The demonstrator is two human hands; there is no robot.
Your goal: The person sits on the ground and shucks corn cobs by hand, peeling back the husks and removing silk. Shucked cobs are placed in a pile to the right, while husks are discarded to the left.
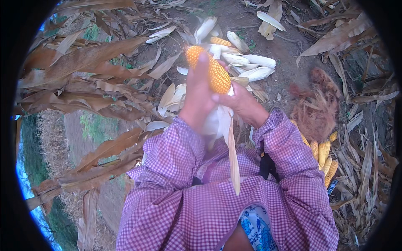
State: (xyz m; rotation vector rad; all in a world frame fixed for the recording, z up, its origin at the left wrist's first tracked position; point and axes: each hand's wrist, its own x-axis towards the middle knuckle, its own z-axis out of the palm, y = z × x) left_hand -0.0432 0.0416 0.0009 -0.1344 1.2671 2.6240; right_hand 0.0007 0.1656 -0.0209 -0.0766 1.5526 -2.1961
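Note:
Between my hands is a yellow ear of corn (220,76), its kernels bare at the upper part. My left hand (198,94) is closed around the ear's side, thumb up along it. At the ear's base, my right hand (243,100) grips it together with the pale husk (224,117), which is peeled back and hangs down over my checked sleeves and lap in a long dry strip. Beyond the hands, ears in whitish husks (257,73) lie in a loose heap on the soil, with a bare yellow ear (220,41) among them.
Dry corn stalks and leaves (94,62) crowd the left side. To the right lie a clump of reddish-brown corn silk (317,109) and several husked yellow ears (324,152) close to my right sleeve. Loose husks (270,20) are scattered on the ground ahead.

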